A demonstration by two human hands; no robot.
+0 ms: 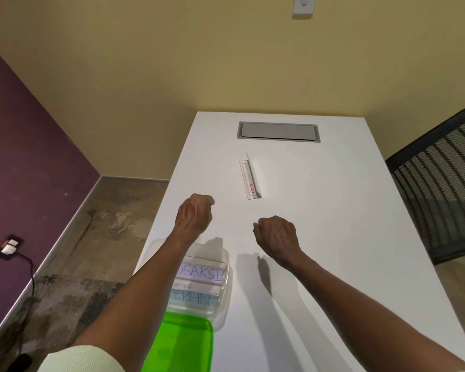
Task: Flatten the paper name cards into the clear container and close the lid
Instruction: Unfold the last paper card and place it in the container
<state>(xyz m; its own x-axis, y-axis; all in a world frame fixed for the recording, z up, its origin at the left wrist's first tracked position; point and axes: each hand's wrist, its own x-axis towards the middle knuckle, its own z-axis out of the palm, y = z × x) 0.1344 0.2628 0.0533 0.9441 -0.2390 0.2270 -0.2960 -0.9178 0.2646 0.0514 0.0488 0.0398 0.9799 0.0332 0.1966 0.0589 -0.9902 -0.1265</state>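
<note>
- I see my left hand (195, 214) and right hand (277, 237) over the white surface (333, 237), fingers curled into loose fists, holding nothing.
- Clear container (220, 291) sits below my left forearm, name cards (202, 273) flat inside.
- Green lid (183, 342) lies touching its near edge.
- One folded card (250, 181) stands farther ahead.

An office or meeting room: a white rectangular counter (320, 210) with a grey recessed cable hatch (278, 131), a black mesh-backed office chair (446, 183) beside it, and a bare concrete floor (91, 237).
</note>
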